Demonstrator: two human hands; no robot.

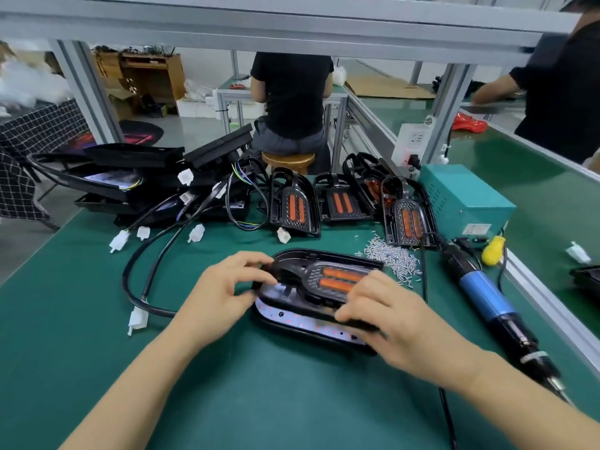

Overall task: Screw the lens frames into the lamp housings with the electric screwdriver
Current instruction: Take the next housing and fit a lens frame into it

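Writing: I can read none; the label on the teal power box is too small and blurred to make out.
My left hand: fingertips pinch the left end of the black lens frame.
My right hand: fingers curl over the frame's near right edge and grip it.
Lens frame: it has two orange strips and sits tilted on top of the lamp housing, which lies flat on the green mat between my hands.
Electric screwdriver: it lies on the mat just right of my right hand, blue-bodied, with no hand on it.
Screws: a loose pile just behind the housing, too many to count.
Spare frames: four stand upright in a row behind the screws.
Stack of housings: at far left, with cables trailing forward; I cannot count them.
White connectors: about eight scattered on the cables.
Yellow piece: one, beside the power box.
Other people: two, beyond the bench.
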